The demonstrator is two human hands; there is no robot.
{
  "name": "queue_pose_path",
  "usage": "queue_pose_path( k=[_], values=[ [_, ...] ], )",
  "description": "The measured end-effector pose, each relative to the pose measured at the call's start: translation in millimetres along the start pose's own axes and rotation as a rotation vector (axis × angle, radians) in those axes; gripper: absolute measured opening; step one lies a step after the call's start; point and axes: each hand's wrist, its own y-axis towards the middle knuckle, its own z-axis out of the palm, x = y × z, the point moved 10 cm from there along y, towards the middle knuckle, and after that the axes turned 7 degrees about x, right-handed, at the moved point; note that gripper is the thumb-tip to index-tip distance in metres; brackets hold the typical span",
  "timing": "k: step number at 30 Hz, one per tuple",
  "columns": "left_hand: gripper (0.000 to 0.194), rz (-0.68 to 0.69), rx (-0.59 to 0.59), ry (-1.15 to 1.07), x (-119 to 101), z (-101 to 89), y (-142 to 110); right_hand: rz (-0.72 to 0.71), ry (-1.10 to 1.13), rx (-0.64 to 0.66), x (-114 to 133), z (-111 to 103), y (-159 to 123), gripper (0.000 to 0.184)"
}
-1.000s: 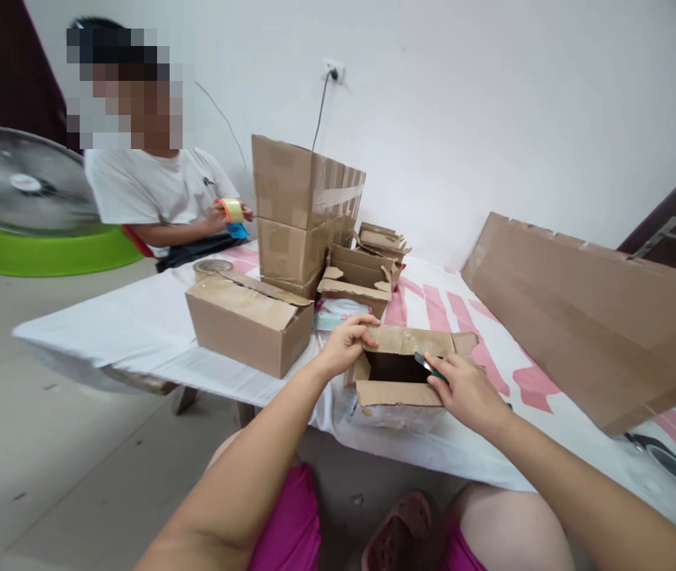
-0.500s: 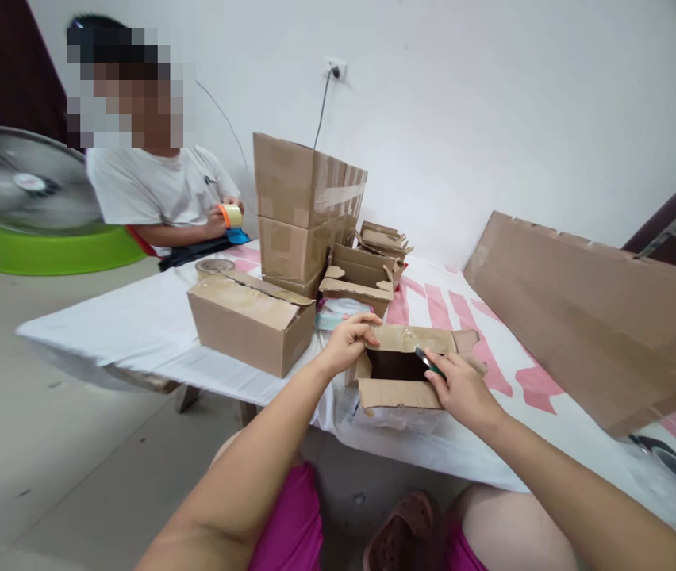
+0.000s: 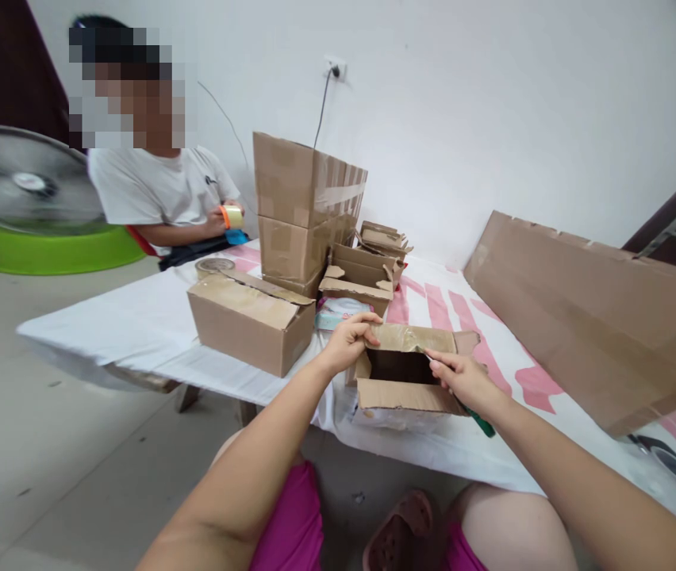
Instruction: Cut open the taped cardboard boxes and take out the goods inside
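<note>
An open cardboard box [image 3: 401,394] stands near the table's front edge, its near and far flaps folded outward and its inside dark. My left hand [image 3: 350,342] is closed on the left end of the far flap [image 3: 412,339], which has shiny tape on it. In my right hand [image 3: 462,379] is a green utility knife [image 3: 481,422]. Its thin tip is at the edge of the far flap, and its green end sticks out below my palm. Part of the knife is hidden by my fingers.
Left of my hands sits a closed-flap carton [image 3: 243,325], with a tape roll [image 3: 215,266] behind it. Stacked cartons [image 3: 287,206] and an open carton [image 3: 359,281] stand further back. A large cardboard sheet [image 3: 600,317] leans at right. A co-worker [image 3: 159,190] holds a tape roll.
My right hand has shifted slightly right and down and turned, so the knife's green end now shows below it. My left hand stays on the flap.
</note>
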Motion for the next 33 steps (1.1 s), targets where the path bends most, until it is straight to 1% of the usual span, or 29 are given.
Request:
queue_pose_path(
  k=[3, 5, 6, 8, 10, 11, 13, 15, 17, 19, 21, 23, 26, 28, 33],
  values=[
    [0.022, 0.003, 0.003, 0.0, -2.6, 0.0, -1.0, 0.059, 0.166, 0.021, -8.3, 2.4, 3.7, 0.042],
    [0.02, 0.007, 0.014, -0.012, -4.9, 1.0, -1.7, 0.083, 0.251, -0.012, -11.7, -4.0, 7.1, 0.043],
    [0.019, 0.009, 0.018, -0.021, -5.9, 1.4, -2.0, 0.071, 0.26, -0.045, -10.9, -10.5, 8.7, 0.044],
    [0.018, 0.007, 0.017, -0.037, -6.7, 1.2, -2.1, -0.01, 0.174, -0.134, -2.2, -28.3, 9.8, 0.044],
    [0.017, -0.001, 0.01, -0.044, -6.0, 0.4, -1.7, -0.129, -0.022, -0.208, 13.7, -42.3, 7.3, 0.043],
    [0.017, -0.005, 0.009, -0.044, -5.6, 0.5, -1.3, -0.188, -0.135, -0.222, 22.6, -44.7, 5.2, 0.041],
    [0.017, -0.004, 0.011, -0.039, -5.4, 1.4, -0.5, -0.292, -0.356, -0.212, 39.6, -40.6, 1.2, 0.032],
    [0.019, 0.005, 0.01, -0.029, -5.8, 2.1, 0.3, -0.375, -0.559, -0.188, 54.7, -30.2, -1.7, 0.025],
    [0.021, 0.009, 0.008, -0.019, -5.8, 2.3, 1.0, -0.43, -0.726, -0.171, 67.1, -19.1, -2.1, 0.025],
    [0.024, 0.005, 0.01, -0.01, -4.8, 2.5, 2.0, -0.478, -0.846, -0.135, 76.8, -7.9, 0.4, 0.027],
    [0.025, -0.011, 0.016, -0.007, -2.4, 2.4, 3.6, -0.522, -0.925, -0.095, 84.0, 1.0, 4.0, 0.025],
    [0.024, -0.032, 0.019, -0.013, 0.9, 1.8, 5.8, -0.521, -0.987, -0.063, 86.6, 4.9, 9.5, 0.023],
    [0.023, -0.062, 0.031, -0.044, 7.1, 2.6, 9.9, -0.493, -1.069, -0.011, 87.2, 6.5, 17.8, 0.022],
    [0.023, -0.077, 0.039, -0.07, 11.2, 3.8, 12.1, -0.499, -1.112, 0.035, 89.0, 8.0, 22.1, 0.02],
    [0.022, -0.078, 0.041, -0.119, 14.6, 4.9, 13.1, -0.537, -1.126, 0.132, 96.8, 7.6, 35.6, 0.016]
  ],
)
